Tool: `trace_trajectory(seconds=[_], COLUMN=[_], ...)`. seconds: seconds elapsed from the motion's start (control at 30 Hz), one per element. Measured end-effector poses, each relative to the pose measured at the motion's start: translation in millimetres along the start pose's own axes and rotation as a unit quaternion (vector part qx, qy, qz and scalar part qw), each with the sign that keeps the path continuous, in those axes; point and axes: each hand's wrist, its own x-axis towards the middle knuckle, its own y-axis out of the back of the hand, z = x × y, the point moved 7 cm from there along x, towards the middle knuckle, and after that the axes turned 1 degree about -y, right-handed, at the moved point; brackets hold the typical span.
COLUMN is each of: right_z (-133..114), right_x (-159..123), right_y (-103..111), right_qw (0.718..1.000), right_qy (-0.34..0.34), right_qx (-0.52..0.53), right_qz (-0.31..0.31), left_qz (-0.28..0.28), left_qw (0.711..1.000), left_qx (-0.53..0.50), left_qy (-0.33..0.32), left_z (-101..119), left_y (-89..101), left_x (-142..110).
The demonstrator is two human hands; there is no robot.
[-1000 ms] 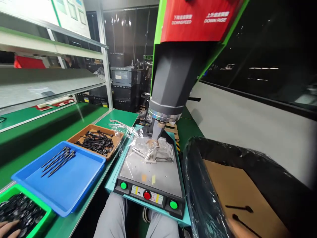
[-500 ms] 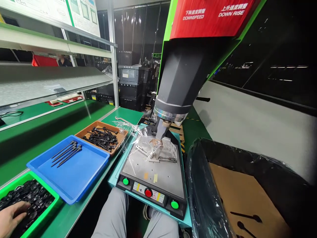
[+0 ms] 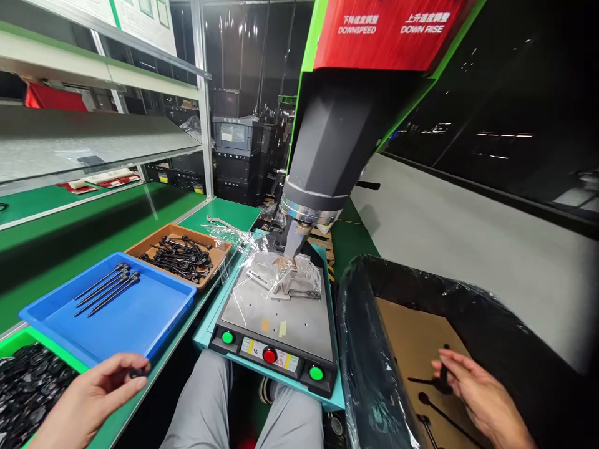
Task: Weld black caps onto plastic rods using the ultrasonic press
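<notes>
My left hand [image 3: 100, 393] pinches a small black plastic piece [image 3: 138, 372] between thumb and fingers, just right of a green tray [image 3: 51, 350] heaped with similar glossy black pieces. Over on the right, my right hand [image 3: 482, 393] reaches into a box [image 3: 374, 374] lined with dark plastic film. Its thumb and fingers close on a black long-stemmed part [image 3: 443, 375], mostly hidden by the fingers. Around it, several black stems with round heads, such as this one [image 3: 449, 415], lie on brown cardboard [image 3: 407, 330].
A blue tray [image 3: 163, 330] holds several black rods [image 3: 110, 292]; behind it an orange tray [image 3: 224, 249] holds a pile of black stemmed parts. Between my hands stands a press [image 3: 322, 143], its tip above a film-covered fixture [image 3: 283, 284], with green buttons and a red button [image 3: 269, 355].
My left hand has lifted out of the green tray and moved right with a small black piece. My right hand has come into view inside the lined box. The view has shifted slightly right.
</notes>
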Motion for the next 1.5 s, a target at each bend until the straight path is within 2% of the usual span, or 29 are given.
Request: trace_trajectory(seconds=[0.1,0.17,0.27,0.33,0.37,0.47,0.53,0.7,0.87,0.97,1.07,1.2,1.27,1.37,1.5], right_z=[-11,-17,-13,-8,-8,-16,-23,-28,-33,-35,-33,-13,-4,0,-1], right_x=[-30,-67,-125,-153,-164,-184,-193,-207,-211,-211,-210,-212,-216,-219,-218], right_y=[-15,-47,-111,-147,-162,-189,-199,-215,-217,-218,-220,-226,-229,-234,-240], right_qw=[0.992,0.98,0.965,0.955,0.946,0.914,0.894,0.851,0.839,0.837,0.841,0.837,0.831,0.842,0.875], right_qy=[-0.039,-0.037,-0.016,0.031,0.077,0.225,0.282,0.319,0.34,0.318,0.268,0.111,0.052,0.058,0.149], right_qx=[0.106,0.138,0.068,-0.013,-0.053,-0.145,-0.164,-0.2,-0.208,-0.188,-0.142,-0.054,-0.021,-0.003,0.007], right_qz=[-0.063,-0.138,-0.252,-0.295,-0.31,-0.306,-0.306,-0.366,-0.37,-0.402,-0.448,-0.534,-0.554,-0.537,-0.461], left_qz=[-0.09,-0.138,-0.216,-0.242,-0.247,-0.247,-0.25,-0.264,-0.279,-0.299,-0.328,-0.366,-0.378,-0.385,-0.355], left_qw=[0.993,0.983,0.955,0.945,0.943,0.936,0.926,0.914,0.908,0.902,0.895,0.886,0.882,0.875,0.866], left_qx=[-0.05,-0.1,-0.175,-0.178,-0.172,-0.188,-0.222,-0.227,-0.224,-0.224,-0.225,-0.217,-0.22,-0.237,-0.301], left_qy=[-0.052,-0.072,-0.104,-0.132,-0.144,-0.167,-0.173,-0.206,-0.219,-0.215,-0.205,-0.184,-0.174,-0.171,-0.185], left_z=[34,56,90,111,119,137,144,149,148,145,144,143,143,145,148], left_y=[-58.1,-89.8,-126.8,-141.5,-146.3,-153.8,-157.1,-165.9,-171.4,-173.5,-175.3,-178.9,-180.8,-184.9,-194.0], left_x=[3,5,6,4,3,1,1,2,5,7,9,11,13,13,7])
